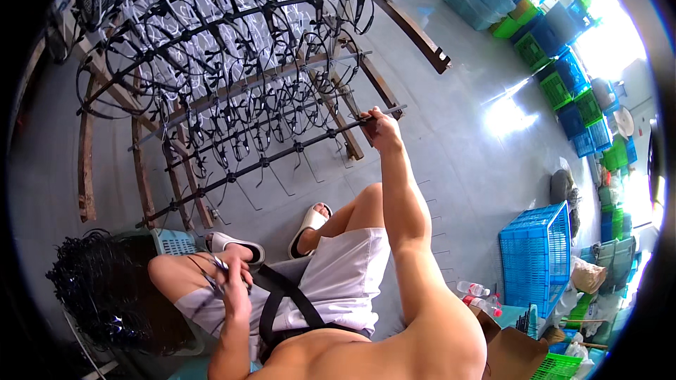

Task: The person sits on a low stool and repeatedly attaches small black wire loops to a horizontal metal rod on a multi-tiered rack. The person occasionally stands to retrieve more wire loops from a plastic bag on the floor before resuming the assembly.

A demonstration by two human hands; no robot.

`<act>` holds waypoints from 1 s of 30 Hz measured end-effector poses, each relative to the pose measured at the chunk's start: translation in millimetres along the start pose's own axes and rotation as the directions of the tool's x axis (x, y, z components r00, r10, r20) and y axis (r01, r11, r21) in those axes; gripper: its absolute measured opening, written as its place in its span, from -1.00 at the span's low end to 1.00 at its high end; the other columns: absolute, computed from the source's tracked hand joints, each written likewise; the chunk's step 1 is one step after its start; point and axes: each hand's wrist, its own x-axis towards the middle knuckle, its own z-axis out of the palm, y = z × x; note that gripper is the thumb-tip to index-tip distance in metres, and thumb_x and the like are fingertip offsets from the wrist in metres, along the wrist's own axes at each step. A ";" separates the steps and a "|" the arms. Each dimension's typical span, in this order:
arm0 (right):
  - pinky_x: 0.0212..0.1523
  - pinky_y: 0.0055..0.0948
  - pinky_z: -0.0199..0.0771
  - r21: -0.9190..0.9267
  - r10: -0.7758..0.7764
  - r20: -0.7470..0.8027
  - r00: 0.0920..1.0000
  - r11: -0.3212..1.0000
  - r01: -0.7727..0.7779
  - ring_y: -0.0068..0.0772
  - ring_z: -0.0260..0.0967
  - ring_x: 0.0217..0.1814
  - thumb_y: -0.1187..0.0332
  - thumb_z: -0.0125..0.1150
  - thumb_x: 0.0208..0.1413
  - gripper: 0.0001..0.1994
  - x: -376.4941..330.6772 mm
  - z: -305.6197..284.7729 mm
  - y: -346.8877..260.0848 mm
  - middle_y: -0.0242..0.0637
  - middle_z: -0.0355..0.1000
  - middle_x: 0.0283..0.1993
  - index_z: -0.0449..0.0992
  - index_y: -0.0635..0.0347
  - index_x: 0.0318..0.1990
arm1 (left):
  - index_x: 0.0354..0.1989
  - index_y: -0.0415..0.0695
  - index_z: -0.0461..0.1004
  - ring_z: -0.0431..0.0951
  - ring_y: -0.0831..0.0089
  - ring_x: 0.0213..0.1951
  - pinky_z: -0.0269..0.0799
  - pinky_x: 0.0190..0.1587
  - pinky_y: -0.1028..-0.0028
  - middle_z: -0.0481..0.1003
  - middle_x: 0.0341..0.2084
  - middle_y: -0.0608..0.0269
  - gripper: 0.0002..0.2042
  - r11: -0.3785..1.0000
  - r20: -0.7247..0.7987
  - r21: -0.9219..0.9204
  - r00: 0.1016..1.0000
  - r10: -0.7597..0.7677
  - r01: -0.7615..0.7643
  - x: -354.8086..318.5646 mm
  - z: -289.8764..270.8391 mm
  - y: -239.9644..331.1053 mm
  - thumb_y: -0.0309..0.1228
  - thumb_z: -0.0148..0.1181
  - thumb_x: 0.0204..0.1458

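Note:
My right arm reaches forward, and my right hand [384, 129] is closed around the right end of a dark metal rod [299, 146]. Black clips and thin bent wire hooks sit along this rod. My left hand [234, 283] is near my lap, its fingers curled on several thin black curved pieces [205, 271]; their exact kind is too small to tell. At my left a heap of glossy black thin pieces [98, 288] fills a container. Ahead stands a rack whose upper rods [232, 15] carry many black looped pieces.
Brown metal rack legs [86, 162] stand on the grey floor, and a brown bar [412, 32] juts out to the right. A blue crate [534, 257], plastic bottles [473, 288] and a cardboard box [517, 352] are at my right. Blue and green crates [556, 91] line the far right.

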 end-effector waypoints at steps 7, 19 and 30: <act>-0.44 -0.47 0.45 -0.072 -0.113 -0.089 0.990 0.992 0.106 -0.40 0.43 -0.44 0.24 0.08 0.15 -0.79 -10.3 -4.3 -16.8 -0.22 0.49 -0.39 0.41 0.21 -0.32 | -0.19 -0.21 0.35 0.37 0.43 -0.55 0.32 -0.34 0.41 0.33 -0.57 0.26 -0.75 0.849 0.492 -0.389 0.860 -0.137 0.358 -39.3 10.5 32.9 -0.54 0.06 -0.11; -0.46 -0.47 0.19 -0.049 -0.440 -0.240 0.865 0.896 0.442 -0.48 0.12 -0.49 0.37 0.04 0.08 -0.89 -38.1 -77.4 -13.0 -0.38 0.21 -0.52 0.33 0.18 -0.41 | 0.09 -0.18 0.22 0.39 0.32 -0.05 0.14 0.22 0.17 0.38 -0.19 0.24 -0.55 0.626 0.501 -0.741 0.821 0.274 0.243 -15.3 -20.6 81.7 -0.51 0.15 -0.01; -0.23 -0.37 0.37 -0.419 0.228 0.906 0.356 0.599 0.683 -0.06 0.35 -0.28 0.38 0.11 0.11 -0.75 -354.4 124.5 129.6 -0.06 0.36 -0.27 0.41 0.37 -0.12 | 0.05 -0.28 0.31 0.37 0.41 0.00 0.30 0.04 0.51 0.40 -0.04 0.08 -0.64 0.771 0.285 -0.637 0.927 0.243 -0.007 -3.0 -51.2 76.8 -0.30 0.00 0.16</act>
